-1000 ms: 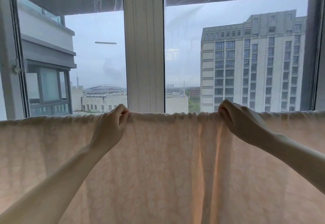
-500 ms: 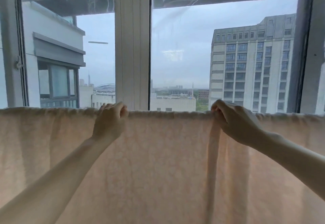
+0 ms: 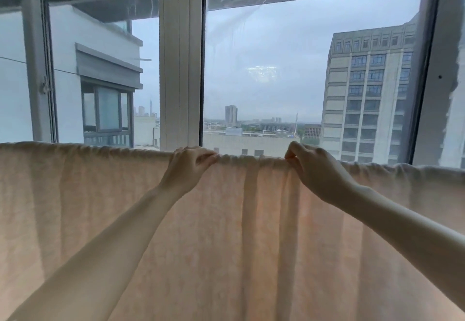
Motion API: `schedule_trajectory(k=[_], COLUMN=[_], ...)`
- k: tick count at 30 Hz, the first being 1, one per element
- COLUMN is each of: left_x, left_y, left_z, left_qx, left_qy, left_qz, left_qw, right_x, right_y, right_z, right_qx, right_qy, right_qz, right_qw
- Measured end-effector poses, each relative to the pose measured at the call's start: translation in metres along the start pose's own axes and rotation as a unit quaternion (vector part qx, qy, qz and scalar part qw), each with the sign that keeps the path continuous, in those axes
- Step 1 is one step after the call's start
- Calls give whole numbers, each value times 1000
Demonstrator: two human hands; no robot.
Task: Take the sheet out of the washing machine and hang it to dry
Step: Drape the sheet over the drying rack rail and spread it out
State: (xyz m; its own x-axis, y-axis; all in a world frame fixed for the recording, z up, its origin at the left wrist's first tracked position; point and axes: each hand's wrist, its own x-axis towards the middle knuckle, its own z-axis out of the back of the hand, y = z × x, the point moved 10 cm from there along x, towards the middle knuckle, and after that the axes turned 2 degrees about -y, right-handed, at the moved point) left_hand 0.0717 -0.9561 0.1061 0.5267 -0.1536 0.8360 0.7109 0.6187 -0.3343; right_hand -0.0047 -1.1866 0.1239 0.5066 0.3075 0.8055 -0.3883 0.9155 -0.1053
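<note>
Between your hands, the sheet (image 3: 226, 232) bunches along its draped top edge; your left hand (image 3: 187, 167) and right hand (image 3: 314, 167) both pinch it there. You're spreading it; next, ease those gathers outward evenly.

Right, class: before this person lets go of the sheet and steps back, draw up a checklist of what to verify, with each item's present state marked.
1. Sheet draped over its support along the whole top edge: ok, it hangs across the full width of the view.
2. Left hand grip on the top fold: ok, fingers curled over the edge.
3. Right hand grip: ok, it pinches the fold.
4. Fabric spread flat between the hands: not ok, vertical folds bunch below the right hand.
5. Rail or line under the fold: cannot tell, the cloth hides it.
6. Bottom hem off the floor: cannot tell, out of view.
</note>
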Motion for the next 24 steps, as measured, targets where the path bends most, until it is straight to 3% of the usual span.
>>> schedule_trajectory(k=[7,11,19,22,24], left_x=[0,0,-3,-4,-6], left_y=[11,10,8,-8,-30], left_z=[-3,1,7,-8,-34], left_qx=[-3,13,172,183,139], left_qy=[-4,-25,-85,-66,-10], left_qz=[22,32,72,99,39], left_qw=[1000,999,979,976,990], right_x=[-30,-31,-46,-47,-45], right_y=[-59,-56,-65,-64,-65], right_z=[37,42,53,49,48], right_qx=[-8,16,10,15,15], right_qy=[-19,-44,13,46,49], right_qz=[-95,-102,-113,-108,-106], right_qw=[995,994,993,993,993])
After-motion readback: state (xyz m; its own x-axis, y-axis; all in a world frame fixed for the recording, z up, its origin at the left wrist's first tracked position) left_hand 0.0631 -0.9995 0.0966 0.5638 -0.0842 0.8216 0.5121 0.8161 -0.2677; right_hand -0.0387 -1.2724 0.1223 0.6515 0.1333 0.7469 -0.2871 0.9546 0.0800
